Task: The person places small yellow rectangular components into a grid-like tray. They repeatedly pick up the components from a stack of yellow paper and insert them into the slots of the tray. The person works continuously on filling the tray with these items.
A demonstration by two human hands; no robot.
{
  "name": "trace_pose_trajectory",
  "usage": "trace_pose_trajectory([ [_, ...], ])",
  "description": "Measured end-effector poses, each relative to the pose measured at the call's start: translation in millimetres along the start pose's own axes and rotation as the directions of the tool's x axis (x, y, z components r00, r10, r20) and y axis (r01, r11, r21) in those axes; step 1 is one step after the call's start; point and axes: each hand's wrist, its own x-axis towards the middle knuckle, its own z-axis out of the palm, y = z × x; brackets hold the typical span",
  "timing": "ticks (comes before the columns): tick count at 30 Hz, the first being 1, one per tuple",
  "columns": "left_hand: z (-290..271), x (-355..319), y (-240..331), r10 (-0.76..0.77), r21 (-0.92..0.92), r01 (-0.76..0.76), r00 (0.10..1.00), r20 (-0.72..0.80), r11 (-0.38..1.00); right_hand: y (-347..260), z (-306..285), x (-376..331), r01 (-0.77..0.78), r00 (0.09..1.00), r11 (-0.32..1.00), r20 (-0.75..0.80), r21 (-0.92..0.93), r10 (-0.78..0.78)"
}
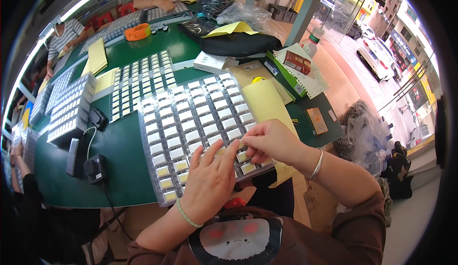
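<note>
A clear plastic tray [150, 154] lies in front of me, tilted over the near edge of the table. Its pockets hold rows of small rectangular pieces. Farther up they look white, like this white piece [206, 119]; along the near side several show yellow tops, like this yellow-topped piece [170, 196]. My left hand [210, 184] rests over the near rows, fingers stretched out and covering some pockets. Beside its fingertips my right hand [274, 141] is closed in a pinch at the tray's right side. Whatever lies between that thumb and forefinger is hidden.
Yellow paper [267, 103] lies right of the tray, near a small orange box [317, 121]. Behind stands another filled tray [143, 81]; at left are stacked trays [71, 107] and a black power adapter [95, 168]. An orange tape roll [138, 32] sits farther back. Co-workers sit around the table.
</note>
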Motion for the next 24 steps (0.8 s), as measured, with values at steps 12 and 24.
trace_pose_trajectory([
  [12,-0.6,-0.6,2.7,-0.037,-0.025,0.037,0.999,0.000,0.999,25.1,16.5,-26.8,0.443,0.631,0.352,0.007,-0.825,-0.776],
  [24,-16.2,2.7,16.3,0.077,-0.334,-0.076,0.997,-0.012,0.939,59.9,-43.4,-50.6,0.421,0.568,0.674,-0.403,-0.607,-0.718],
])
